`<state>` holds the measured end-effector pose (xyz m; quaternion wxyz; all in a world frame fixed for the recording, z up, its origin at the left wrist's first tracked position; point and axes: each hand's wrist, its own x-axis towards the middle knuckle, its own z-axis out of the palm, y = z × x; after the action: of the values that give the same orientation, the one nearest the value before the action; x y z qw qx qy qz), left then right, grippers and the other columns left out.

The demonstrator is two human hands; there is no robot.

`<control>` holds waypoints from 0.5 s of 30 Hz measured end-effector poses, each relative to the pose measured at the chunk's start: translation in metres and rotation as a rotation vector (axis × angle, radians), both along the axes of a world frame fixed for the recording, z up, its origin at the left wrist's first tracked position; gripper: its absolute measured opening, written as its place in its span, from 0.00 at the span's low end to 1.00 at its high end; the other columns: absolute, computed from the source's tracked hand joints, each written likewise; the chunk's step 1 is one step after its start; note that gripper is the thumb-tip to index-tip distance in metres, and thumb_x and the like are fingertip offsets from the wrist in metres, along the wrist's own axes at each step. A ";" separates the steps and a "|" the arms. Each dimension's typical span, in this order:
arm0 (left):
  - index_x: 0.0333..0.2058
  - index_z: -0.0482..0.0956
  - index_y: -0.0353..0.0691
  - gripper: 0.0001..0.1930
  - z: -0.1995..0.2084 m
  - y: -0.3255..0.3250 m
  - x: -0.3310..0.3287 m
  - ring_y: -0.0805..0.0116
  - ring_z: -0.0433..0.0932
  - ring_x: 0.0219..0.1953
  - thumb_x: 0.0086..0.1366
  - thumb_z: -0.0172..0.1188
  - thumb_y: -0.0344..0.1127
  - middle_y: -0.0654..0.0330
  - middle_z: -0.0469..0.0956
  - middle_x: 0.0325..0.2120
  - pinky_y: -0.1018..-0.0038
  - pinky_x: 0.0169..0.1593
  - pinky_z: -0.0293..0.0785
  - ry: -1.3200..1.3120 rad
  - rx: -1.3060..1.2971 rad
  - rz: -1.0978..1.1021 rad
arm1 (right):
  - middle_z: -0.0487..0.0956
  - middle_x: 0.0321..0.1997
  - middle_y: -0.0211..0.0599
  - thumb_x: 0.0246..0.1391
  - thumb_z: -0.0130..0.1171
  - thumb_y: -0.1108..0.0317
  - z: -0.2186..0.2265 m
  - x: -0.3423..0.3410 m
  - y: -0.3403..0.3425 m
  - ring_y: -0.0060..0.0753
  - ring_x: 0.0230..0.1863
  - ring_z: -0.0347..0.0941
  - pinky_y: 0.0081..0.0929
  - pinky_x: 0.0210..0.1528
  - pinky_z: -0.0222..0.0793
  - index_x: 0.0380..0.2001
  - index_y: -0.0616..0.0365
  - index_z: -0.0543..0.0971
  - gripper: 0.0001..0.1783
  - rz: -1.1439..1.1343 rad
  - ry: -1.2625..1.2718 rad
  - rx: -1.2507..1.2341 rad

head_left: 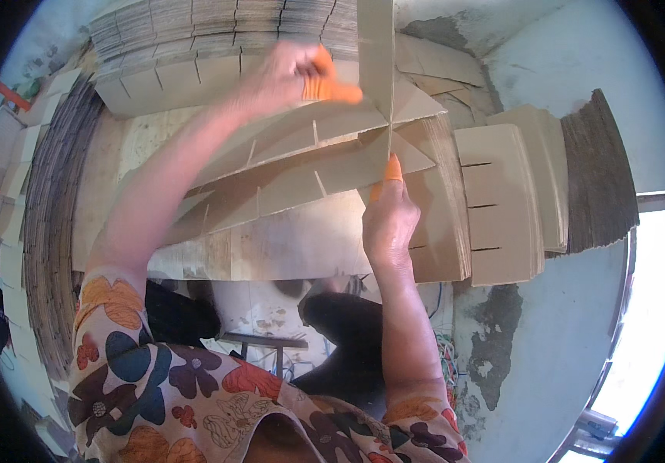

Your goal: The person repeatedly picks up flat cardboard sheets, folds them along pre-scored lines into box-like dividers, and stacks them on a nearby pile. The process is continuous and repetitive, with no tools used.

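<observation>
Up ahead on my desk (286,251), no container shows, only cardboard: a stack of slotted cardboard pieces (502,204) lies to my right, with a darker, thick bundle of sheets (599,170) just beside it, and another big pile of notched sheets (193,46) sits at the far side. Between my 2 hands stands 1 upright cardboard strip (376,46), slotted down into the long slotted strips (301,166) lying across the desk. My left hand (290,73), orange fingertip covers on, is closed in a pinch near the upright strip's left face. My right hand (389,220) is mostly curled, 1 orange-capped finger raised and touching the strip's lower edge.
</observation>
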<state>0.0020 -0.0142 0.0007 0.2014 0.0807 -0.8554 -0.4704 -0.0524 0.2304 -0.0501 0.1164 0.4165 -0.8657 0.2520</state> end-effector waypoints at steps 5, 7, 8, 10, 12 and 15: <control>0.36 0.72 0.36 0.19 -0.039 -0.067 -0.043 0.57 0.73 0.42 0.51 0.69 0.38 0.53 0.75 0.34 0.64 0.44 0.72 -0.217 -0.663 0.348 | 0.76 0.27 0.49 0.48 0.54 0.79 -0.002 0.008 -0.001 0.50 0.20 0.73 0.40 0.20 0.69 0.54 0.67 0.65 0.27 0.054 0.009 -0.018; 0.38 0.71 0.37 0.22 -0.052 -0.074 -0.056 0.56 0.70 0.47 0.49 0.70 0.40 0.52 0.74 0.37 0.62 0.48 0.70 -0.297 -0.759 0.328 | 0.75 0.24 0.48 0.47 0.54 0.80 -0.003 0.009 -0.001 0.50 0.20 0.73 0.39 0.20 0.69 0.53 0.68 0.65 0.26 0.060 0.012 -0.023; 0.39 0.70 0.37 0.23 -0.059 -0.078 -0.062 0.55 0.69 0.50 0.48 0.70 0.40 0.51 0.74 0.39 0.61 0.50 0.69 -0.339 -0.806 0.318 | 0.75 0.23 0.47 0.47 0.54 0.80 -0.002 0.010 -0.003 0.50 0.20 0.73 0.39 0.19 0.69 0.53 0.68 0.66 0.26 0.063 0.025 -0.033; 0.39 0.71 0.38 0.22 -0.076 -0.081 -0.066 0.54 0.70 0.49 0.48 0.69 0.39 0.52 0.74 0.38 0.60 0.50 0.69 -0.255 -0.871 0.323 | 0.74 0.22 0.47 0.46 0.54 0.80 -0.002 0.011 -0.004 0.49 0.20 0.73 0.38 0.19 0.68 0.52 0.67 0.67 0.26 0.066 0.033 -0.041; 0.39 0.72 0.38 0.20 -0.084 -0.083 -0.069 0.54 0.71 0.48 0.48 0.68 0.36 0.52 0.75 0.38 0.61 0.49 0.70 -0.222 -0.899 0.320 | 0.74 0.23 0.47 0.46 0.54 0.81 -0.003 0.011 -0.005 0.49 0.20 0.73 0.38 0.18 0.68 0.52 0.67 0.67 0.26 0.071 0.027 -0.045; 0.38 0.73 0.38 0.17 -0.080 -0.081 -0.069 0.55 0.72 0.46 0.48 0.65 0.32 0.54 0.75 0.35 0.62 0.47 0.71 -0.278 -0.851 0.290 | 0.75 0.23 0.47 0.45 0.54 0.81 -0.007 0.008 -0.003 0.49 0.20 0.74 0.38 0.19 0.69 0.53 0.67 0.67 0.27 0.073 0.040 -0.029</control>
<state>-0.0674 -0.0956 -0.0789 0.1636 0.1719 -0.9710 -0.0297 -0.0446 0.2274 -0.0573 0.1306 0.4510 -0.8438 0.2600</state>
